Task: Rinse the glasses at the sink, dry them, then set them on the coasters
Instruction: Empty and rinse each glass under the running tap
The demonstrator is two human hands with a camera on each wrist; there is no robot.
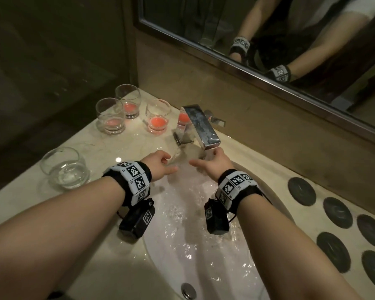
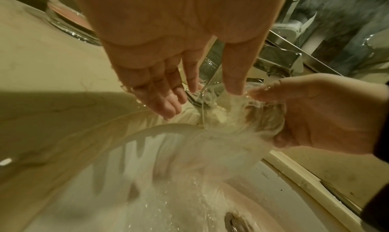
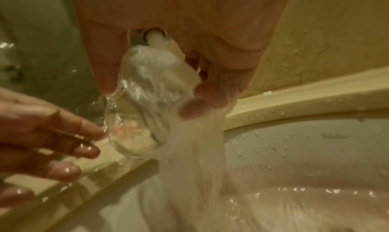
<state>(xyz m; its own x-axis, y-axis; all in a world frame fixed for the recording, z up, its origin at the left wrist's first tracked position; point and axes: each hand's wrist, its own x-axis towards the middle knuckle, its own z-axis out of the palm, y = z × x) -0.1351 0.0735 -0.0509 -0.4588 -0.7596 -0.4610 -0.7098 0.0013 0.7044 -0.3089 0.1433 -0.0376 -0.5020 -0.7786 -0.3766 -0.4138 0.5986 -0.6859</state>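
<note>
My right hand [image 1: 212, 163] grips a clear glass [image 1: 182, 158] tilted under the running faucet [image 1: 201, 128], thumb on one side and fingers on the other. In the right wrist view water pours over and through the glass [image 3: 139, 102], which shows a faint pink tint near its base. My left hand [image 1: 162, 166] hovers just left of the glass with straight, wet fingers [image 2: 166, 106], holding nothing. Several dark round coasters [image 1: 301, 191] lie on the counter to the right of the sink.
Three glasses with pink residue [image 1: 109, 118] [image 1: 128, 100] [image 1: 158, 115] stand at the back left, and another [image 1: 183, 120] behind the faucet. A clear glass [image 1: 64, 167] stands at front left. Water splashes across the white basin [image 1: 204, 245]. A mirror [image 1: 268, 40] hangs behind.
</note>
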